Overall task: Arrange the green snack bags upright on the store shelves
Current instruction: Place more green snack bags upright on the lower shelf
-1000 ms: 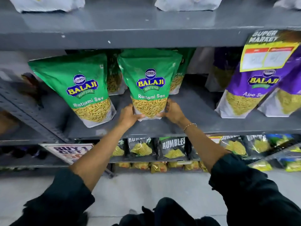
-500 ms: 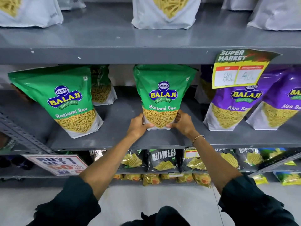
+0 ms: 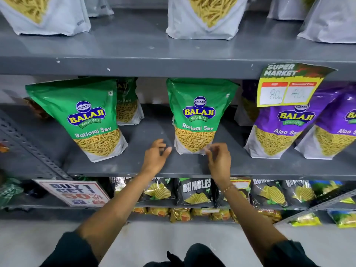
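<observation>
Both hands, left hand (image 3: 156, 155) and right hand (image 3: 218, 157), hang open beside the middle green bag (image 3: 198, 116) standing on the shelf (image 3: 154, 166), right fingertips maybe brushing it, so a stray nudge could topple it forward.

Glossy plastic green snack bags (image 3: 198, 114) stand on a matt, scuffed grey metal shelf (image 3: 150, 166).

Three green snack bags (image 3: 199, 114), two purple bags (image 3: 285, 130), four white bags (image 3: 206, 16), two hands (image 3: 156, 157).
</observation>
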`<control>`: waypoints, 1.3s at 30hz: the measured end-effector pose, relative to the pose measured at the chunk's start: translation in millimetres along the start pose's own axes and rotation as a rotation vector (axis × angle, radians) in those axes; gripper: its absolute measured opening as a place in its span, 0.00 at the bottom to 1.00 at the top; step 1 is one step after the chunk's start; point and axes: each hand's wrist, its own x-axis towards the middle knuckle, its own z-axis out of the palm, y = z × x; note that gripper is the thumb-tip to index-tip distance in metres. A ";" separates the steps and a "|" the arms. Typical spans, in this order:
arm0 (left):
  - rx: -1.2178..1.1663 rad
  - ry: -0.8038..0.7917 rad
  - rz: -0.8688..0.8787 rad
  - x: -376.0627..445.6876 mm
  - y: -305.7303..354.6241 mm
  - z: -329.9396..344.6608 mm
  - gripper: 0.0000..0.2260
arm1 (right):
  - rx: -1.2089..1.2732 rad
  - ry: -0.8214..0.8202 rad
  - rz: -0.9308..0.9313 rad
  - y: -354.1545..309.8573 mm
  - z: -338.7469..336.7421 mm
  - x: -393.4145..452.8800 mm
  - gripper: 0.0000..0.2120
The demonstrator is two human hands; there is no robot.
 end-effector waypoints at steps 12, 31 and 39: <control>-0.064 0.540 -0.279 -19.3 -115.2 -142.1 0.46 | -0.022 -0.703 -0.113 -101.1 159.7 -10.4 0.21; -0.086 0.102 -0.028 42.3 -131.0 -184.3 0.26 | 0.067 -0.422 0.111 -107.1 226.9 2.3 0.21; -0.140 -0.004 -0.054 44.7 -128.9 -173.3 0.26 | -0.022 -0.398 0.117 -123.5 205.4 -9.6 0.20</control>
